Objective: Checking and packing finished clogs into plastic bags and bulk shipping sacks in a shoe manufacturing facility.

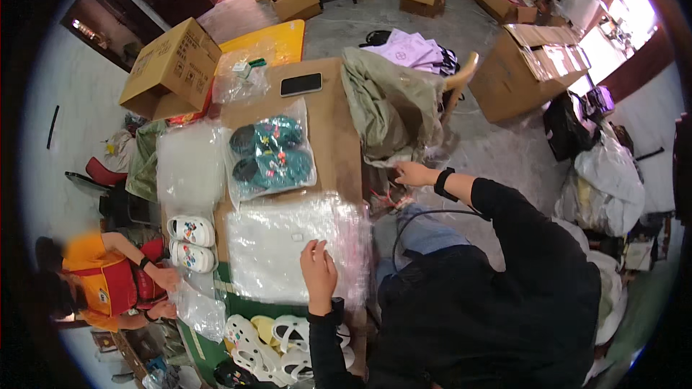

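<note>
My left hand [318,274] is over a stack of clear plastic bags [267,245] on the table, its fingers loosely extended and nothing visible in them. To the right, my right hand [416,173] is at the near edge of a grey-green sack [367,94], its fingertips pinched on the rim. The sack hangs open beside the table, and its inside is mostly hidden. Beyond the bags, a pair of teal clogs [277,162] with charms lies in a clear bag. White clogs with charms [193,258] stand to the left. Several loose white clogs [252,349] are piled near me.
A co-worker in orange [97,274] handles a clear bag [202,310] at the left. Another stack of clear bags [189,162], a black phone [301,84] and an open cardboard box [173,68] are farther off. A large carton [515,79] stands on the floor at right.
</note>
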A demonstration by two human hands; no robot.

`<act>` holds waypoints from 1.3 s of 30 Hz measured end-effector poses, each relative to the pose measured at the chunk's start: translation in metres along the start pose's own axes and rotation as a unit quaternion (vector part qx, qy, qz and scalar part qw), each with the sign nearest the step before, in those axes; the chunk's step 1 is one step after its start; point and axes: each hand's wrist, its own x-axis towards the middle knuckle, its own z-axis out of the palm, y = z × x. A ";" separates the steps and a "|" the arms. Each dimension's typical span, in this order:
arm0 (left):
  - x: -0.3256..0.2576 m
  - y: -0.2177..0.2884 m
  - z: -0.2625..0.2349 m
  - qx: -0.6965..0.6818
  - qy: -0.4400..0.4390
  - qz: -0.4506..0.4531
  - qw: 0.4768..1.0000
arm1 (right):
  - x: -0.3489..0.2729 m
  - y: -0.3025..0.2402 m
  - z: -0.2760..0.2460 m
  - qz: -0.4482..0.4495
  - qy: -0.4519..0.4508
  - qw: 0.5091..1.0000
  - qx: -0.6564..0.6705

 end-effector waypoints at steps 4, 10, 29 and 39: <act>0.046 0.021 0.056 -0.056 -0.013 0.001 0.998 | 0.076 0.028 -0.039 0.104 0.102 0.968 0.203; 0.120 0.066 0.129 -0.163 -0.117 -0.026 0.979 | 0.175 0.083 -0.066 0.133 0.125 0.974 0.133; 0.175 0.016 0.268 -0.623 0.055 -0.583 0.519 | 0.110 0.000 -0.151 -0.190 0.344 0.903 -0.174; 0.170 0.018 0.235 -0.785 0.084 -0.475 0.388 | 0.189 0.042 -0.213 0.015 0.094 0.982 -0.164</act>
